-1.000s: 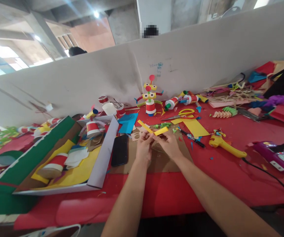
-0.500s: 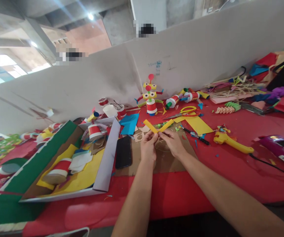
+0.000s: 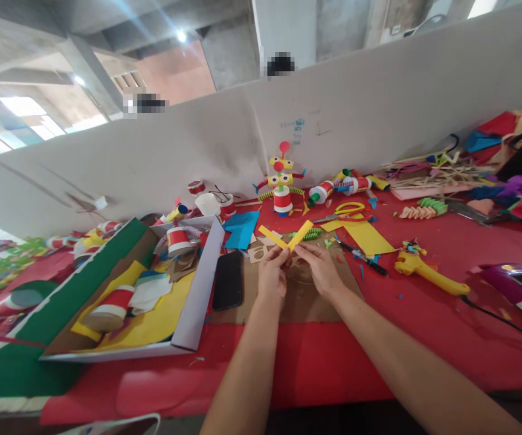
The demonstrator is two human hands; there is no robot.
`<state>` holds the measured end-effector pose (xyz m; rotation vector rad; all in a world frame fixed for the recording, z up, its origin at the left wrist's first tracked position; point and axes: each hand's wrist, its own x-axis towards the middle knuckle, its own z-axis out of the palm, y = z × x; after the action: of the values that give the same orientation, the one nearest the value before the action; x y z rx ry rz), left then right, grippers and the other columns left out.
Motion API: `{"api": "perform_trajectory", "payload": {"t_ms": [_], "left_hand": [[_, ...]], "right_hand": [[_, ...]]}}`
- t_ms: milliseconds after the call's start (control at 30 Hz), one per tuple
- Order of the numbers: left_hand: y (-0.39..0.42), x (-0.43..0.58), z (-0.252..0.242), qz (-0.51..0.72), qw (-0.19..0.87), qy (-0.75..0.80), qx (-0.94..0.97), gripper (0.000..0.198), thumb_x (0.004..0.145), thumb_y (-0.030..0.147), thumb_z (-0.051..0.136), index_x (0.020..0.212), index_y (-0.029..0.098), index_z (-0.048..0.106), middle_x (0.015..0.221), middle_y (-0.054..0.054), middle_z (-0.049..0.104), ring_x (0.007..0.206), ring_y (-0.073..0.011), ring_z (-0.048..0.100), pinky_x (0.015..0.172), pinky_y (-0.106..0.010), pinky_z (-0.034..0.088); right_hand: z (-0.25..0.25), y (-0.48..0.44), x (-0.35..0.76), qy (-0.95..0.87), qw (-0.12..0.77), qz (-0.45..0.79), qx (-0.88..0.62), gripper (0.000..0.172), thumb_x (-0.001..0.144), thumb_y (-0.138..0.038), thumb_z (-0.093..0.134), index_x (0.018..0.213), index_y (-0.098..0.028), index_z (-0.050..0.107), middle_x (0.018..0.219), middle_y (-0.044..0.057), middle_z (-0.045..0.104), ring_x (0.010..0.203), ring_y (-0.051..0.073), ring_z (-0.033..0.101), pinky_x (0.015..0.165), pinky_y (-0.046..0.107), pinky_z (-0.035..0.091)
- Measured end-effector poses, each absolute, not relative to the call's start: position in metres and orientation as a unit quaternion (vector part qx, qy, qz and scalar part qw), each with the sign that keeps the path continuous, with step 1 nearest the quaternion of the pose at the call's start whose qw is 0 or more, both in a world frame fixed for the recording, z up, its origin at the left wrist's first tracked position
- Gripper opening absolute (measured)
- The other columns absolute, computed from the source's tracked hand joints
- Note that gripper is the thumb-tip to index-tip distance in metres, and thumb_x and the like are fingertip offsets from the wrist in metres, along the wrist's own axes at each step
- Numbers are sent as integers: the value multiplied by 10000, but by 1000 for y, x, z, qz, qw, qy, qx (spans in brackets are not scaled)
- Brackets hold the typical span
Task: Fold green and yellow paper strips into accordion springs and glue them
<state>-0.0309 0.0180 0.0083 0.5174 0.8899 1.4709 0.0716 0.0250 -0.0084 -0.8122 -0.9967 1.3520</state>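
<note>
Two yellow paper strips (image 3: 301,234) meet in a V shape above the brown cardboard (image 3: 306,308). At the bottom of the V, my left hand (image 3: 273,270) pinches the joined ends. My right hand (image 3: 316,266) closes its fingers on the same joint from the other side. Just beyond the hands lies a green folded paper spring (image 3: 313,234). A paper-cup figure (image 3: 282,196) with round eyes and coiled arms stands upright farther back.
On the left are a phone (image 3: 228,281) and an open box (image 3: 188,314) of craft pieces. Scissors (image 3: 349,210), a pen-like tool (image 3: 365,260), a yellow glue gun (image 3: 428,275) and a purple device (image 3: 515,284) lie to the right. A low partition (image 3: 174,151) stands behind.
The V of yellow strips has tilted slightly, and its arms stand a bit steeper. More of the green spring shows behind it. The view has shifted a little.
</note>
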Motion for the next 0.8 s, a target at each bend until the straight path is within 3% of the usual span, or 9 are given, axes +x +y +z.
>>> {"api": "perform_trajectory", "payload": {"t_ms": [167,433,600,800], "left_hand": [[21,-36,7,617,673,370,172,242,522,107,721,720,151,589,574,40,574,490,-52,511,525,-179,398],[18,-34,8,576,708,335,233,251,590,146,717,808,153,593,647,25,583,522,-50,512,505,-173,397],[18,-36,9,565,716,337,233,245,603,148,721,811,159,592,683,24,597,579,-55,549,545,-167,429],[21,-35,7,615,667,362,213,320,576,126,737,854,190,594,719,33,631,584,-54,570,590,-181,455]], "right_hand": [[-7,24,72,-503,582,527,-361,227,678,-303,663,885,-210,681,923,34,661,785,169,589,707,287,456],[-5,27,81,-601,552,441,-374,117,741,-297,598,806,-199,604,742,3,592,615,139,557,591,268,453],[-7,29,83,-639,556,349,-401,111,737,-305,598,735,-194,610,777,23,582,722,165,544,662,289,438],[-7,28,77,-584,573,453,-353,173,730,-326,607,860,-213,619,853,24,607,756,165,565,676,283,461]]}}
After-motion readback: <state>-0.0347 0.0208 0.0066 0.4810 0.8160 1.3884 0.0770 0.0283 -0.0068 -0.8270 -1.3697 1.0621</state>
